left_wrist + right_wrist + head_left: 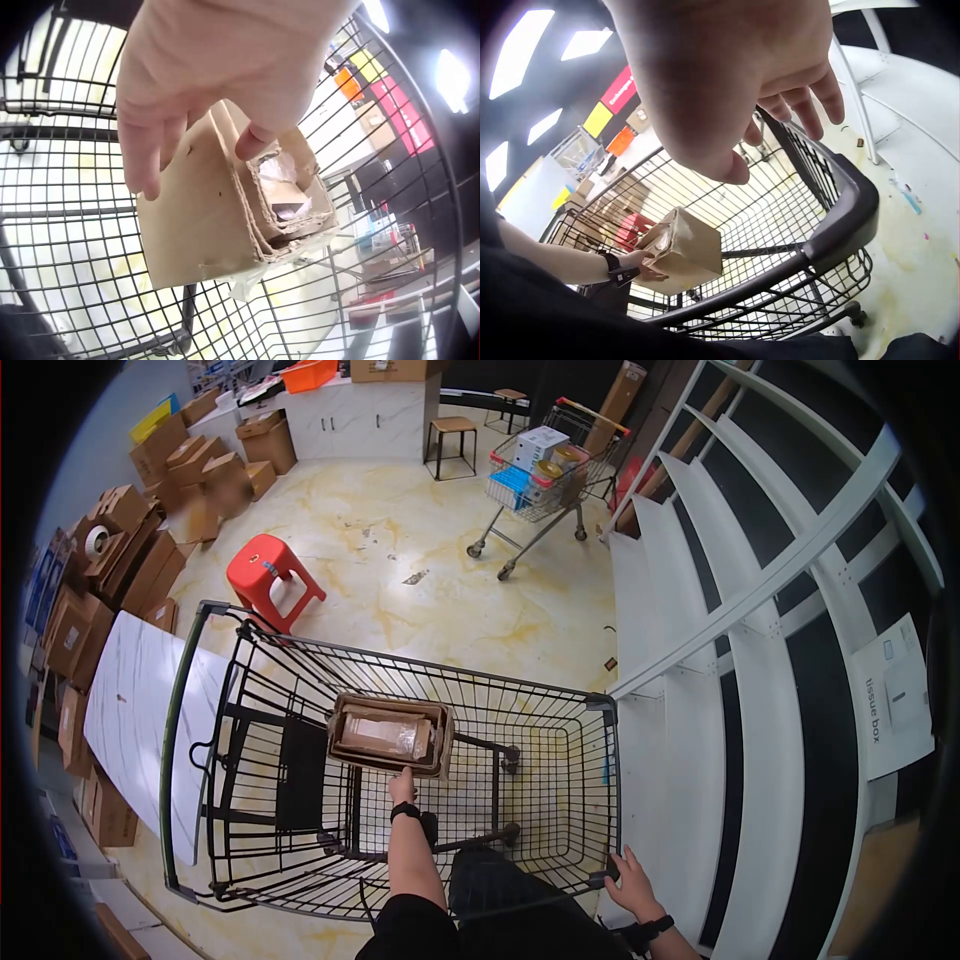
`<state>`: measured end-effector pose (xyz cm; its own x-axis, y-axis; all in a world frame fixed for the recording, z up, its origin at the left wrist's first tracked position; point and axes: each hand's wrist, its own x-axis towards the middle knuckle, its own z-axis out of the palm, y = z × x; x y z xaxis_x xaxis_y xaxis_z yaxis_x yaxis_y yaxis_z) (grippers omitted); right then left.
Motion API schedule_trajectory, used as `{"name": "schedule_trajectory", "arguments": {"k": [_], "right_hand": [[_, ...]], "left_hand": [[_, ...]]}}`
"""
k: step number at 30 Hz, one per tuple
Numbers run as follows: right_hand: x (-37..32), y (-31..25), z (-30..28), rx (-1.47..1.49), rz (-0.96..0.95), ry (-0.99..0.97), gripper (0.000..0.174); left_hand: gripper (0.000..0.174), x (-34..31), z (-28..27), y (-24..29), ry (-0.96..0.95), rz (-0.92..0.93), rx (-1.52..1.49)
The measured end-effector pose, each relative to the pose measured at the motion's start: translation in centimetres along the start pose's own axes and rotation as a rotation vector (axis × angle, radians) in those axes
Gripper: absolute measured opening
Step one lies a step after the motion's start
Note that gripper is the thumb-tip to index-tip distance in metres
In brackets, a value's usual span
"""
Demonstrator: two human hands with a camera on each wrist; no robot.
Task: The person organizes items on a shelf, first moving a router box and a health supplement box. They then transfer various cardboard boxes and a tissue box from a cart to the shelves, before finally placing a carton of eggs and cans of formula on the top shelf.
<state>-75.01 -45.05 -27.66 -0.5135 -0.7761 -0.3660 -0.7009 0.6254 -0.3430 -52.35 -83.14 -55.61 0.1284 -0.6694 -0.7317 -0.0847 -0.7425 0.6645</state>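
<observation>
In the head view a cardboard box with smaller cardboard nested inside sits within the black shopping cart. My left hand grips the near wall of this box. The left wrist view shows the thumb over the torn rim and the fingers down the outer side of the box. My right hand is beside the cart's near right corner, its fingers loosely spread and holding nothing. From the right wrist, that hand appears above the dark corner bumper.
White shelving runs along the right side, close to the cart. A red stool stands beyond the cart's left end. Farther off is a second cart loaded with goods. Cardboard boxes pile up at the left, near a white marbled board.
</observation>
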Motion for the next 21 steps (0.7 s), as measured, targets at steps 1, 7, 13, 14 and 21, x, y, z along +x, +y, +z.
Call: {"name": "schedule_trajectory", "arguments": {"k": [1, 7, 13, 14, 21], "right_hand": [[-0.4, 0.3, 0.5, 0.002, 0.037, 0.009, 0.050], [-2.1, 0.7, 2.8, 0.047, 0.180, -0.035, 0.048], [-1.9, 0.6, 3.2, 0.055, 0.158, 0.048, 0.045], [-1.7, 0.7, 3.2, 0.065, 0.162, 0.060, 0.044], [1.2, 0.3, 3.2, 0.035, 0.032, 0.139, 0.041]], "left_hand": [[0.027, 0.2, -0.1, 0.0, -0.019, -0.036, -0.033], [0.031, 1.7, 0.8, 1.0, -0.131, -0.154, -0.204], [0.037, -0.3, 1.3, 1.2, -0.066, -0.074, -0.360], [0.038, -1.0, 1.4, 1.5, -0.108, -0.136, -0.337], [0.040, -10.4, 1.6, 4.7, -0.404, -0.188, -0.590]]}}
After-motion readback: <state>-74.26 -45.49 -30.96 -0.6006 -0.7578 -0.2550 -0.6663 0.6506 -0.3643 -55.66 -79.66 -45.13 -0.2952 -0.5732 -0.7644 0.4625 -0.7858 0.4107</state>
